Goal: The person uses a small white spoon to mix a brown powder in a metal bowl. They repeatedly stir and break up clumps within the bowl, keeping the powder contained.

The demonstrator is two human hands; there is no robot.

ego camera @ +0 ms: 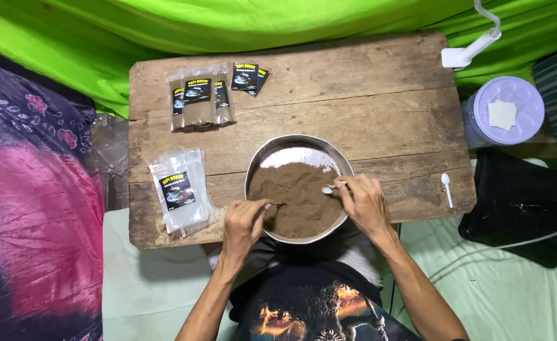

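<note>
1. The metal bowl [299, 187] stands at the near edge of the wooden counter [367, 107], just in front of the person. It holds brown powder [297, 199], heaped toward the near side, so a bare pale patch of the bowl floor shows at the far side.
2. The right hand [367, 205] is closed in a pinch on a small white spoon [330, 187], whose head touches the powder at the right of the heap.
3. The left hand [243, 224] is curled over the near left rim. Its fingers seem to pinch something thin that reaches into the powder; what it is, I cannot tell.
4. To do this step well, I judge that each scoop should be shallow and level, and both hands should stay low over the bowl, so no powder falls on the counter.
5. The empty clear pouches [180, 192] lie just left of the bowl, near enough for a short carry. The filled pouches [197, 98] and the loose black labels [248, 77] lie at the far left, well apart.
6. A second white spoon [447, 188] lies at the right of the counter, and a lilac-lidded jar [504, 110] stands beyond the right edge.
</note>
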